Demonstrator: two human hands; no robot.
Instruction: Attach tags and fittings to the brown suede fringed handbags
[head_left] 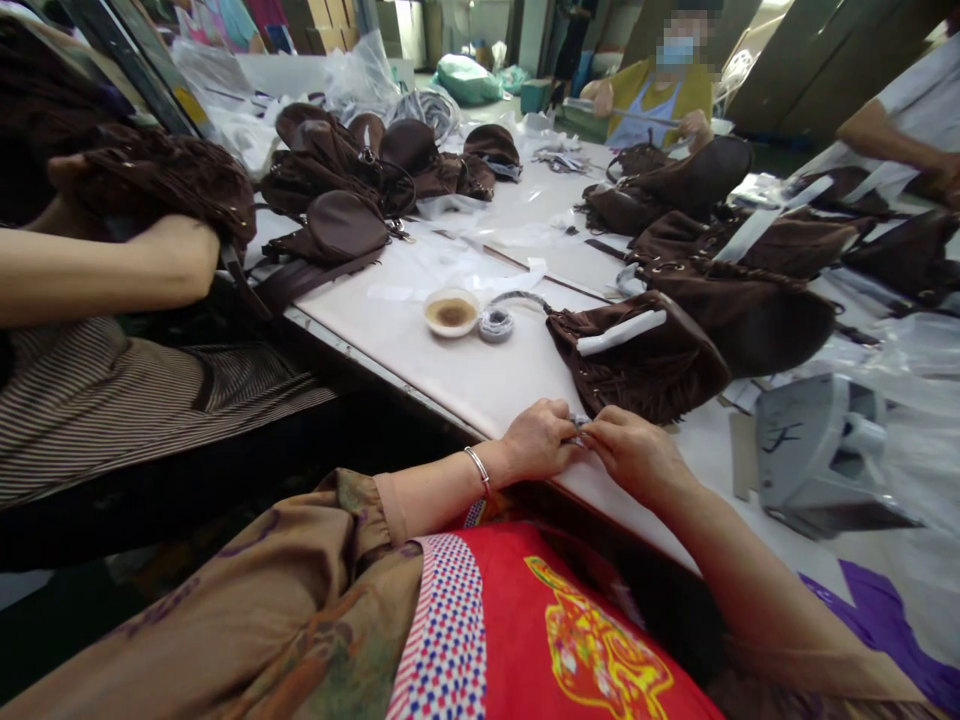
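Observation:
At the front edge of the table, my left hand (538, 440) and my right hand (637, 448) meet, fingertips pinched together. Both are closed on a small grey, shiny piece (577, 422), mostly hidden by the fingers, so its kind cannot be made out. Just beyond them lies a dark brown fringed bag (637, 355) with a white strip (621, 332) across it. A dark strap runs from the bag toward a small grey wrapped coil (496, 323). Beside the coil stands a shallow white bowl (451, 312) with something brownish in it.
More brown bags are heaped at the back left (345, 225) and on the right (750, 290). A grey tape dispenser (814, 450) stands right of my right arm. A co-worker's arms (150, 262) handle a bag at left; other people stand across the white table (397, 345).

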